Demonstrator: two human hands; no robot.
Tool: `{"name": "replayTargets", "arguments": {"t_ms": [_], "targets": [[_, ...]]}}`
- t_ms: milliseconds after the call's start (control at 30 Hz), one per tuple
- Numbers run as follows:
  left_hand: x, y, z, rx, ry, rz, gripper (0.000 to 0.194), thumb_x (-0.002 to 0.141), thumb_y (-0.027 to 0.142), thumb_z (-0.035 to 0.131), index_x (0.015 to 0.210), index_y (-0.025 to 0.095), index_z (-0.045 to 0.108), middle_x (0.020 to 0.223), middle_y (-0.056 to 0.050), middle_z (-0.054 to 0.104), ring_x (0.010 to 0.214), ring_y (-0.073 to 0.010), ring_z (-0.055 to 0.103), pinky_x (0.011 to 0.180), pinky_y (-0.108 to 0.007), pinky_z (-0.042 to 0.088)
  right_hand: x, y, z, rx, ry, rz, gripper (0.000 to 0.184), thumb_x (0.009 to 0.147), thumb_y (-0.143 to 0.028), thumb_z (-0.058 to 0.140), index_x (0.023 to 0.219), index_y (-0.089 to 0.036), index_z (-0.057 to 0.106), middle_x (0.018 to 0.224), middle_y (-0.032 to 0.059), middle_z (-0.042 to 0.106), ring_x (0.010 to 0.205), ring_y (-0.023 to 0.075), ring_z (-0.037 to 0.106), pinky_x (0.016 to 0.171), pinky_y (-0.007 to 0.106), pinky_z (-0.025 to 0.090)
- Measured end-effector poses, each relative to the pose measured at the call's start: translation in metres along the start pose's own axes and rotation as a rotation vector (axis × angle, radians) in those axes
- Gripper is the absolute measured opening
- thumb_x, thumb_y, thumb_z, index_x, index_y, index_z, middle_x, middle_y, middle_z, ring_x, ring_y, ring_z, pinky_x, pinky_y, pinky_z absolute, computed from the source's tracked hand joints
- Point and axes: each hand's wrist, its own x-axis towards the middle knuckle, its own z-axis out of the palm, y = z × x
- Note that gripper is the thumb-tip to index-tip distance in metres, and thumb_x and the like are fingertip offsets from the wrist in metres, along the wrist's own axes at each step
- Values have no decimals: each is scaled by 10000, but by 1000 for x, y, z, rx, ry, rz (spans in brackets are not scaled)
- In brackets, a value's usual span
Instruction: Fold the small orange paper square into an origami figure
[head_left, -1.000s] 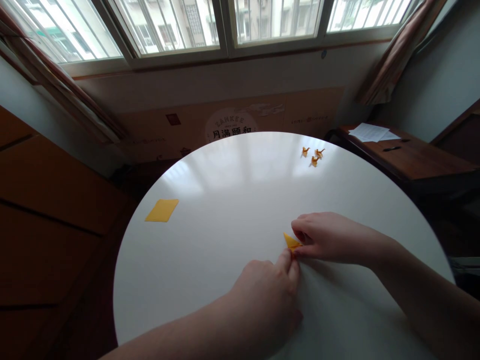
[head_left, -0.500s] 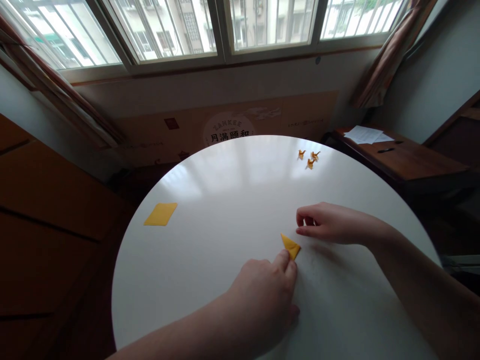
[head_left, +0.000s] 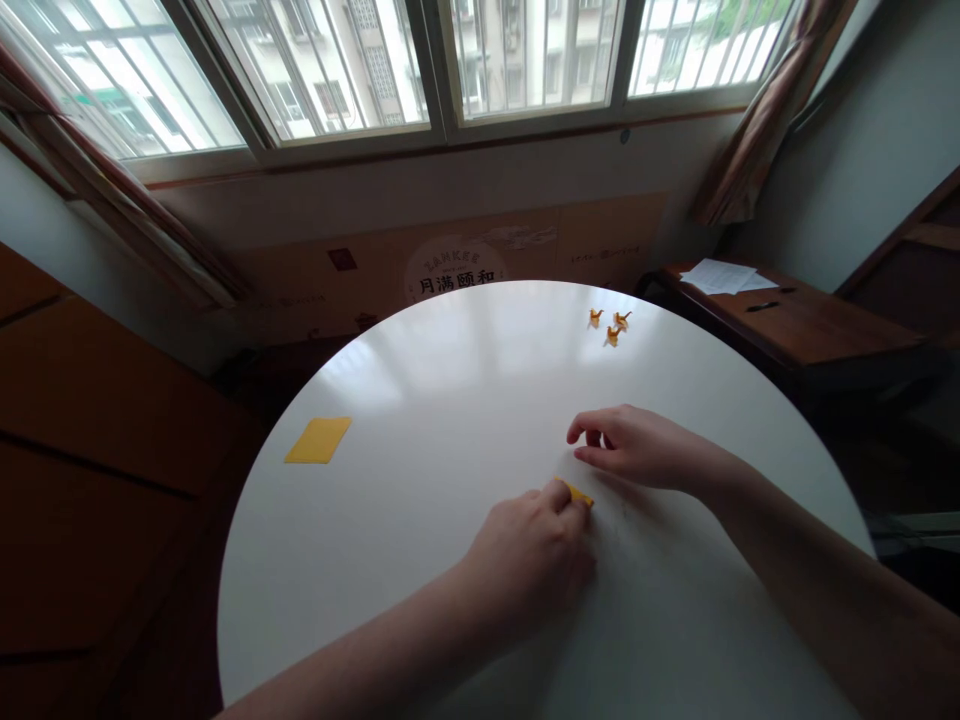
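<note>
My left hand lies over a small piece of folded yellow paper on the white round table. Its bent fingers hold the paper against the tabletop, and only the paper's far edge shows past them. Just beyond, my right hand hovers with curled fingers, a gap between thumb and forefinger and nothing in it. It is close to the paper but apart from it.
A stack of yellow paper squares lies at the table's left. Three small folded paper birds stand near the far right edge. White sheets rest on a brown wooden desk beyond the table.
My left hand's fingers have slid forward over the folded paper and cover more of it. My right hand has shifted slightly left. The view has tilted a little.
</note>
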Motion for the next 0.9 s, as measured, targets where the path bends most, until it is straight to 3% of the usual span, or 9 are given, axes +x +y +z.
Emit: {"name": "replayTargets", "arguments": {"t_ms": [400, 633, 900], "targets": [[2, -9, -3, 100, 93, -25, 203, 870, 100, 496, 924, 166, 681, 969, -81, 704, 878, -255, 634, 736, -362, 539, 1, 3, 2, 48, 24, -101, 209, 889, -343, 570, 1002, -234, 709, 863, 28, 722, 753, 194, 647, 650, 281, 426], [2, -19, -6, 40, 123, -14, 198, 891, 179, 536, 931, 213, 726, 971, -56, 716, 898, -251, 628, 727, -345, 515, 1, 3, 3, 50, 28, -126, 207, 894, -338, 571, 1013, -243, 712, 881, 28, 726, 771, 196, 655, 661, 285, 433], [2, -22, -5, 42, 120, 10, 180, 867, 144, 530, 875, 201, 701, 917, -55, 705, 830, -232, 629, 695, -329, 486, 3, 3, 5, 69, 28, -148, 190, 894, -323, 582, 999, -233, 712, 867, 27, 721, 748, 188, 650, 656, 288, 451]]}}
